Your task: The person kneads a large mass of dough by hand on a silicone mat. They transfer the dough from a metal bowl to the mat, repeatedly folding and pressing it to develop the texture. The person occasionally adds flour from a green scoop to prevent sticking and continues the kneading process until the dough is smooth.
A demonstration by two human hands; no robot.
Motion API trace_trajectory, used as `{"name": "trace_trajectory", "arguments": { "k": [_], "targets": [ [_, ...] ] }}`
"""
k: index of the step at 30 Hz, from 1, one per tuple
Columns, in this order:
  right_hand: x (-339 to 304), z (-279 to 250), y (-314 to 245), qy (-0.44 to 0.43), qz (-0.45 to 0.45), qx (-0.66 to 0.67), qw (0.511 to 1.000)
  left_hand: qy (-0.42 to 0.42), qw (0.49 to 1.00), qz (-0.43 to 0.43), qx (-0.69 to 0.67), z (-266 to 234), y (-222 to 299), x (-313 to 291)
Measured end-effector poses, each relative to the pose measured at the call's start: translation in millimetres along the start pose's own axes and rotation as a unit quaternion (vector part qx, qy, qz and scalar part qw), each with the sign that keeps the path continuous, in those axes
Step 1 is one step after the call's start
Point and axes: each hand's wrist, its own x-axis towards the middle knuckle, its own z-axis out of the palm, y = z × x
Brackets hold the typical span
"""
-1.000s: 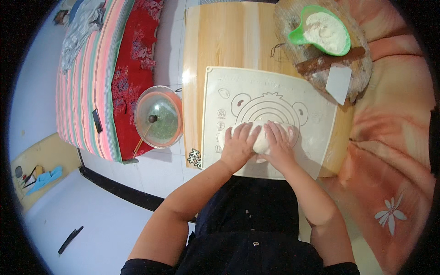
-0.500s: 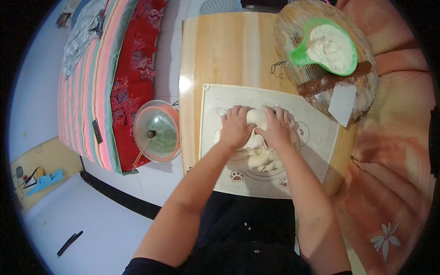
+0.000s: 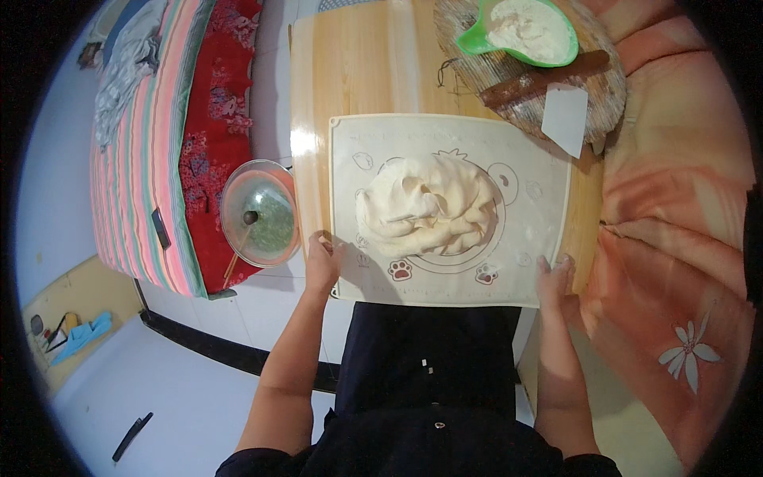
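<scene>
At near corners of baking mat: left hand and right hand gripping edges, dough untouched

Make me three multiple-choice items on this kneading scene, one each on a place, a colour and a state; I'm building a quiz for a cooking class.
1. Where does the dough lie?
A. in the green bowl
B. on the pale mat
C. on the round board

2. What colour is the bowl holding flour?
A. green
B. red
C. blue

3. What are the hands doing?
A. pressing into the dough
B. lifting the rolling pin
C. resting at the mat's near corners

Answers:
1 B, the dough sits mid-mat, inside its printed circle.
2 A, its rim is bright green.
3 C, the left hand and right hand each lie at a near corner, clear of the dough; the rolling pin rests untouched on the round board.
</scene>
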Motion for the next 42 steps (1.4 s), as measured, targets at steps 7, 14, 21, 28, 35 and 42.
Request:
{"name": "trace_trajectory", "arguments": {
  "k": [7,14,21,28,35,42],
  "targets": [
    [3.2,0.4,-12.5,-0.001,-0.083,0.023,0.996,-0.041,0.988,0.039,0.14,13.0,-19.5,-10.9],
    [5.5,-64.8,-48.1,-0.02,-0.16,-0.114,0.98,0.003,0.992,0.027,0.122,6.3,-5.0,-41.0],
    [14.0,-79.2,-38.6,-0.09,-0.139,-0.042,0.985,-0.026,0.998,0.004,0.061,-8.0,3.3,-46.4],
    [17.3,-89.2,-74.4,-0.146,-0.091,-0.179,0.969,-0.074,0.99,-0.004,0.12,-2.6,-7.0,-26.8],
    [146.6,2.6,-83.1,0.116,-0.152,-0.089,0.978,0.076,0.98,0.174,0.053,-0.7,28.4,82.8],
    [203.8,18.0,-119.3,0.039,-0.111,0.278,0.953,0.071,0.974,-0.037,-0.211,27.4,110.4,162.6]
  ]
}}
